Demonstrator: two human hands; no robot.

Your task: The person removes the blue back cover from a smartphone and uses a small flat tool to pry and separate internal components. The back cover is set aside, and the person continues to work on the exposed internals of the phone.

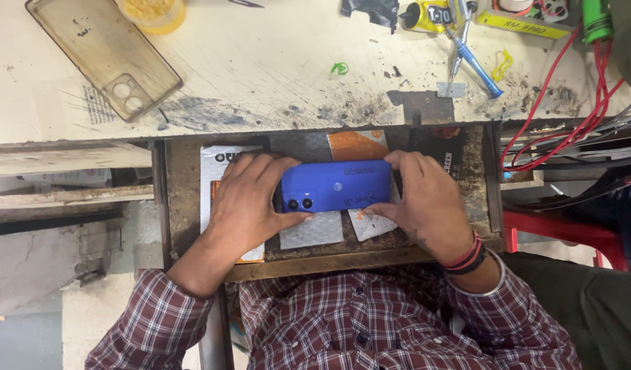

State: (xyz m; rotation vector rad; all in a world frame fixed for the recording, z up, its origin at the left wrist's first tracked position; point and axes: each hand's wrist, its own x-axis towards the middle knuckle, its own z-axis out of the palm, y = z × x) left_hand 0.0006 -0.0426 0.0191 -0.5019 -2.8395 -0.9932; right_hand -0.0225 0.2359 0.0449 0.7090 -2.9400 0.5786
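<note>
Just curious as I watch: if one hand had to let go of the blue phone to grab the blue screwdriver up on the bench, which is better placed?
Probably the right hand: the blue screwdriver lies on its side, and the left hand could keep the blue phone.

Both hands, left hand (250, 205) & right hand (425, 202), grip blue phone (336, 185) over open drawer (476, 178).

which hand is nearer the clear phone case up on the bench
Left. The left hand, gripping the blue phone's camera end, sits below the clear phone case; the right hand holds the phone's far end, farther off.
</note>
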